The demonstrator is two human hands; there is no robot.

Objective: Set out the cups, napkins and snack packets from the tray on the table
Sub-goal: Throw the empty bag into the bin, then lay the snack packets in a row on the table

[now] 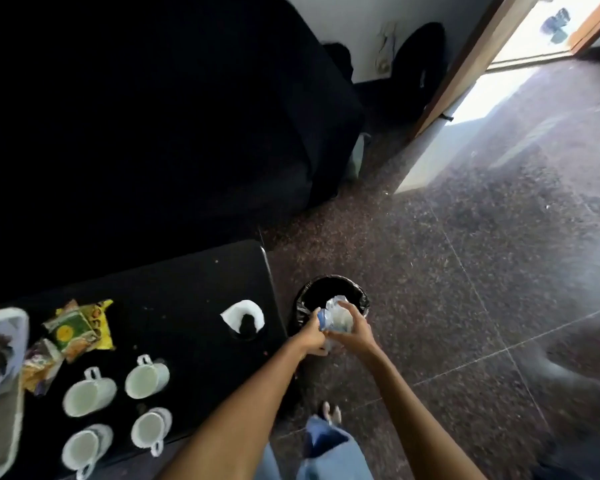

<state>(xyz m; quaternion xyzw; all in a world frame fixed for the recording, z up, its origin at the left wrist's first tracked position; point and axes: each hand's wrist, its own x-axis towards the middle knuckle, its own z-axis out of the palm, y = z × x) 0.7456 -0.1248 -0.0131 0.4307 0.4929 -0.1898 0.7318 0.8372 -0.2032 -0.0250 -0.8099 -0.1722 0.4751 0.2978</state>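
Note:
Both my hands hold a crumpled clear plastic wrapper (336,315) over a black-lined bin (331,292) on the floor, just right of the table. My left hand (312,336) grips its blue-edged left end and my right hand (355,329) wraps its right side. Several white cups (89,396) stand on the black table (194,292) at lower left. Yellow and green snack packets (80,329) lie behind the cups. White napkins (238,315) lie near the table's right edge with a dark object resting on them.
A grey tray (0,410) sits at the far left edge, holding a blurred item. A large black-covered piece of furniture fills the upper left. Speckled stone floor spreads right toward an open, sunlit doorway (520,50). My jeans and foot show at the bottom.

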